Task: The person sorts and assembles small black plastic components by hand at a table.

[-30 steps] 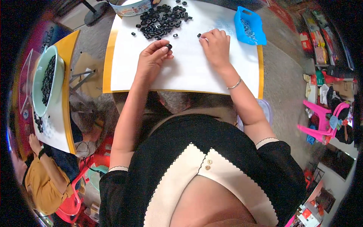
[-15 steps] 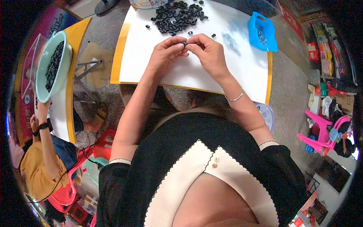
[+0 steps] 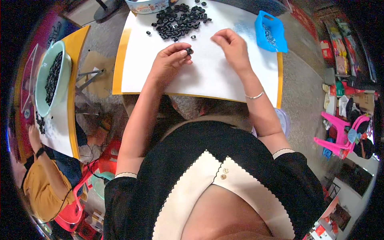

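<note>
Between the thumb and fingertips of my left hand is a small black ring-shaped piece, held just above the white tabletop. To the right, apart from it, my right hand hovers over the table with thumb and fingers pinched together; whatever may be between them is too small to make out. A heap of similar black pieces lies beyond my left hand, with a few loose ones around it. Past my right hand, tiny silvery bits are scattered on the white surface.
A blue scoop-like tray with small shiny bits stands at the right edge. A printed tub sits at the far left corner. On a second table at left, a co-worker in a yellow top sits near a pale green basin of black pieces.
My hands, together at the black piece before, have come apart: the right moved away to the right, and the left keeps the piece. The co-worker's arm drew back from the basin.
</note>
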Demonstrator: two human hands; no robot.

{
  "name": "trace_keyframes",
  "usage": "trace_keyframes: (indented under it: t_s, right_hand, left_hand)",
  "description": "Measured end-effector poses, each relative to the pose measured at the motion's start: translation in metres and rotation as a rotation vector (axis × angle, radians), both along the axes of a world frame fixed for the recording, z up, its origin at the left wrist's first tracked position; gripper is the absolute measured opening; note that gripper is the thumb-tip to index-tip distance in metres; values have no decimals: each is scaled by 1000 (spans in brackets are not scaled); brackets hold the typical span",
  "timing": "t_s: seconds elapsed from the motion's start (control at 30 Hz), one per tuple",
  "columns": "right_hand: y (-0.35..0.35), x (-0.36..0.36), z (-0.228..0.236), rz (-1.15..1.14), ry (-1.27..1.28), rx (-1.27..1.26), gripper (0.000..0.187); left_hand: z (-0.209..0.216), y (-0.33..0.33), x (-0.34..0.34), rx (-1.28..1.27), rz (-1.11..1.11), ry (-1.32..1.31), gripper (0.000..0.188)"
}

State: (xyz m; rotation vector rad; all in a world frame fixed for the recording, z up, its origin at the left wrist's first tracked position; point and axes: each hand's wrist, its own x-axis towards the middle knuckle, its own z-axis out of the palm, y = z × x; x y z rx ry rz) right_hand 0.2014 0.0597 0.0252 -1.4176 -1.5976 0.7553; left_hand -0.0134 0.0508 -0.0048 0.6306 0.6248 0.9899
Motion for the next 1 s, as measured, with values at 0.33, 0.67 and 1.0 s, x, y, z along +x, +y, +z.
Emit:
trace_keyframes:
  t_s: [0.33, 0.67, 1.0]
  right_hand:
    - [28, 20, -12, -9, -833, 270, 16]
    - [-5, -15, 3, 140, 55, -122, 17]
    - [-26, -43, 9, 331, 973, -432, 24]
  left_hand:
    - [-2, 3, -1, 11, 33, -25, 22]
    - [2, 1, -3, 4, 23, 15, 24]
    - [-6, 4, -2, 15, 42, -45, 23]
